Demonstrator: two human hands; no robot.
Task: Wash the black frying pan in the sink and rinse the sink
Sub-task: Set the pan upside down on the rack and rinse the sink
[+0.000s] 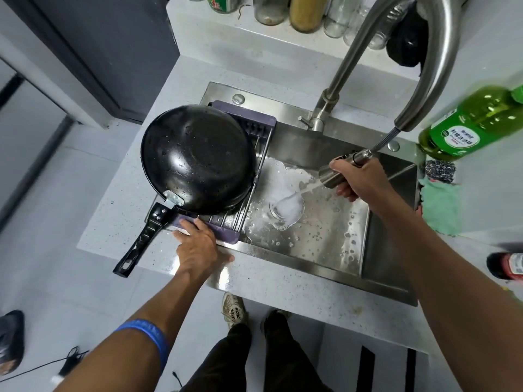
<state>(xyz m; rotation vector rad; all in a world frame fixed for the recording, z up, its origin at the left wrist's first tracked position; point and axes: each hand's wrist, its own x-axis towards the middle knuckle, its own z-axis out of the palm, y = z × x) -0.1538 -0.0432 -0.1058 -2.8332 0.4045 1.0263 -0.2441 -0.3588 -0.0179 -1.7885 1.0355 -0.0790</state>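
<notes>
right hand is wrapped round the spray head, jet aimed at the drain. left hand is laid flat on the rack, where the frying pan is parked. foam should be swept steadily toward the drain.

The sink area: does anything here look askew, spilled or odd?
Nothing is spilled. The black frying pan lies upside down on the drying rack, its handle jutting past the counter edge. The green bottle only looks tilted, probably from the wide lens.
</notes>
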